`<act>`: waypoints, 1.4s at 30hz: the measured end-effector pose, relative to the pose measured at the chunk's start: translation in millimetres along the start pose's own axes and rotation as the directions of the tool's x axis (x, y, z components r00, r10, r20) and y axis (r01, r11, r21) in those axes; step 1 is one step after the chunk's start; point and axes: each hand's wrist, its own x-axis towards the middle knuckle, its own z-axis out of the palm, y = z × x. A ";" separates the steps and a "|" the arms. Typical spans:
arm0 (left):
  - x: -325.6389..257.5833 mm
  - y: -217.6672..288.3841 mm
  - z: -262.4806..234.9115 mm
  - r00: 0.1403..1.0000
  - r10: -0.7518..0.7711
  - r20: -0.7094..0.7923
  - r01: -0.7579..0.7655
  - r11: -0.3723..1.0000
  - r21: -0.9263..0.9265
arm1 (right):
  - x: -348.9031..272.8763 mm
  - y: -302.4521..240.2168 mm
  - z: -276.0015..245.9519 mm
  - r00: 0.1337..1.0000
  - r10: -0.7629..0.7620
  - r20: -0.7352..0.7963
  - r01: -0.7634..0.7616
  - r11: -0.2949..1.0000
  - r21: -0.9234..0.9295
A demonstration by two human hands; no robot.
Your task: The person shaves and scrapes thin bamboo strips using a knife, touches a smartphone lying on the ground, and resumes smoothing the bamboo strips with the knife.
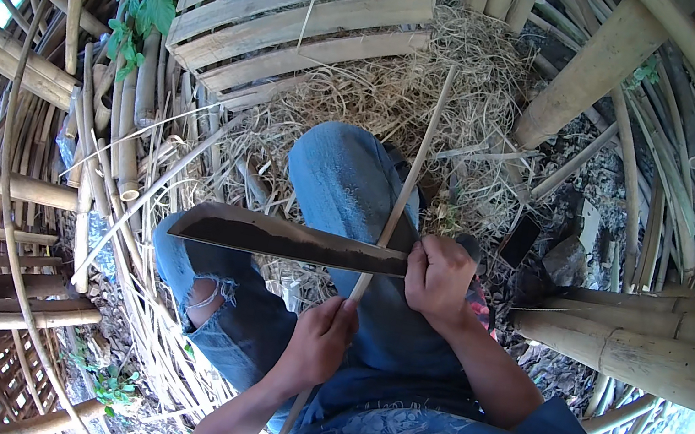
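My right hand (439, 276) is closed round the handle end of a machete (292, 240). Its broad dark blade points left across my lap, above my jeans. A long, thin bamboo strip (411, 172) runs from the pile of shavings ahead, past the blade, down toward my body. Below the blade my left hand (320, 340) grips this strip. Blade and strip cross just left of my right hand; whether the edge bites into the strip cannot be made out. The machete's handle is hidden in my fist.
Curly bamboo shavings (474, 81) cover the ground ahead, beside a slatted wooden crate (309, 15). Thick bamboo poles (641, 343) lie at the right, near a dark flat rectangular object (518, 240). Bamboo strips and poles (1, 179) crowd the left, with a green leafy plant (155, 2).
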 end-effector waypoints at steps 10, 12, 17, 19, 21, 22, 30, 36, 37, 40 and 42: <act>-74.5 -11.0 -22.6 0.967 -0.231 0.108 0.239 0.968 -0.069 | 0.7 8.4 0.8 0.962 0.272 -0.028 -0.273 0.962 -0.020; -94.9 -13.9 -28.9 0.961 -0.256 0.104 0.263 0.963 -0.056 | -0.8 7.2 -2.5 0.954 0.298 -0.023 -0.298 0.954 -0.040; -132.8 -15.9 -42.7 0.918 -0.389 0.072 0.388 0.921 0.029 | -1.5 2.9 -9.4 0.990 0.120 -0.074 -0.125 0.991 -0.057; -151.6 -16.6 -48.8 0.894 -0.440 0.081 0.437 0.898 0.049 | -2.4 4.1 -4.7 0.981 0.178 -0.074 -0.181 0.983 -0.042; -178.7 -64.0 -53.1 0.929 -0.370 0.024 0.348 0.892 0.289 | -1.3 5.7 -4.0 0.969 0.237 -0.075 -0.240 0.970 -0.028; -188.9 -53.6 -56.7 0.939 -0.344 0.017 0.339 0.930 0.140 | -2.7 5.7 -4.9 0.965 0.255 -0.066 -0.258 0.965 -0.042; -276.7 -105.6 -90.1 0.938 -0.337 0.082 0.256 0.832 0.492 | -3.4 11.1 -2.2 0.934 0.351 -0.067 -0.355 0.933 -0.064; -223.1 -67.3 -72.6 0.870 -0.481 -0.108 0.394 0.810 -0.435 | -17.8 18.5 3.7 0.888 0.460 -0.022 -0.417 0.823 0.386; -200.0 -50.3 -69.3 0.873 -0.483 -0.073 0.422 0.820 -0.386 | -23.9 26.3 9.7 0.893 0.450 -0.022 -0.406 0.826 0.390; -137.0 -33.4 -49.6 0.964 -0.257 -0.069 0.217 0.909 -0.355 | -32.8 31.9 15.6 0.845 0.534 -0.009 -0.423 0.680 0.598; -97.9 -30.7 -32.6 0.985 -0.110 -0.134 0.073 0.964 -0.257 | -28.7 16.2 16.0 0.876 0.482 -0.017 -0.380 0.712 0.591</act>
